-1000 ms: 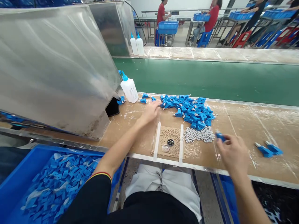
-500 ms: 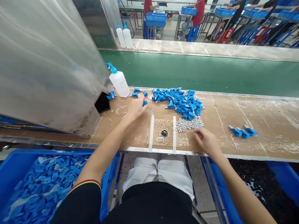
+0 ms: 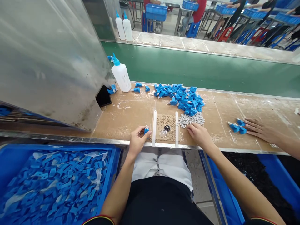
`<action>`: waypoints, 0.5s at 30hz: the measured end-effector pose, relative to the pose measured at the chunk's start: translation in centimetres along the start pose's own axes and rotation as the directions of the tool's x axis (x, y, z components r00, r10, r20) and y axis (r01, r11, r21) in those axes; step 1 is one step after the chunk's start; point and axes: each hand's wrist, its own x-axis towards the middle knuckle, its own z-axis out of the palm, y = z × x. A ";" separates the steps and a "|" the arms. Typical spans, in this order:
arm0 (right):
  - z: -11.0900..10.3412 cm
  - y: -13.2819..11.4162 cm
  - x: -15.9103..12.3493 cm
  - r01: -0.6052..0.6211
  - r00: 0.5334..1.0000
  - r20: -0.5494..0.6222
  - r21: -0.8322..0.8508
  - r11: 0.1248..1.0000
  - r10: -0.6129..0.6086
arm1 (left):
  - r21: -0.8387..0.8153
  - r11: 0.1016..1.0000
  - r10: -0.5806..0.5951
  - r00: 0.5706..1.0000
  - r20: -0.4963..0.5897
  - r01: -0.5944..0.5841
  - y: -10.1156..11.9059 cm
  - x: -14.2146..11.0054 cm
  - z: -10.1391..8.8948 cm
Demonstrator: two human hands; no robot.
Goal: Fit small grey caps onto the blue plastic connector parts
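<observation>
My left hand pinches a small blue plastic part upright, its pale tip pointing up, just left of a taped cardboard pad. On that pad lie a small black round dish and a clear round dish, with a thin stick across the black one. My right hand is closed at the near edge of a pile of small grey pieces; whatever its fingertips hold is hidden. Behind the grey pieces spreads a heap of blue plastic parts.
A white squeeze bottle and a few blue parts stand back left, beside a metal housing. Another person's hand touches blue parts at right. Blue bins flank me below the table; a green belt runs behind.
My left hand has come back toward the table's front edge with a blue part. My right hand has shifted slightly left, against the grey pieces. Another person's hand has appeared at right.
</observation>
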 end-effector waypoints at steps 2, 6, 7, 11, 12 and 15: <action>-0.3 0.1 -0.6 0.011 1.000 0.001 0.000 1.000 -0.011 | -0.031 0.999 -0.019 1.000 -0.014 0.019 -0.2 0.0 0.2; -0.9 0.7 -0.3 -0.019 0.999 0.032 0.106 0.994 0.015 | -0.091 0.994 -0.060 0.998 0.006 0.060 -0.4 -0.2 0.3; -1.1 0.8 0.0 -0.028 0.998 0.060 0.124 0.992 0.021 | -0.099 0.993 -0.069 0.997 0.020 0.070 -0.4 -0.3 0.2; -1.8 1.1 1.6 -0.033 0.980 0.200 0.108 0.994 0.011 | -0.109 0.992 -0.064 0.997 0.048 0.069 -0.5 -0.6 -0.1; -1.9 1.0 1.9 -0.028 0.973 0.233 0.093 0.995 0.006 | -0.114 0.991 -0.059 0.997 0.050 0.065 -0.5 -0.7 -0.1; -2.2 0.8 2.3 -0.010 0.947 0.321 0.058 0.998 -0.009 | -0.138 0.988 -0.065 0.996 0.059 0.073 -0.5 -0.7 -0.3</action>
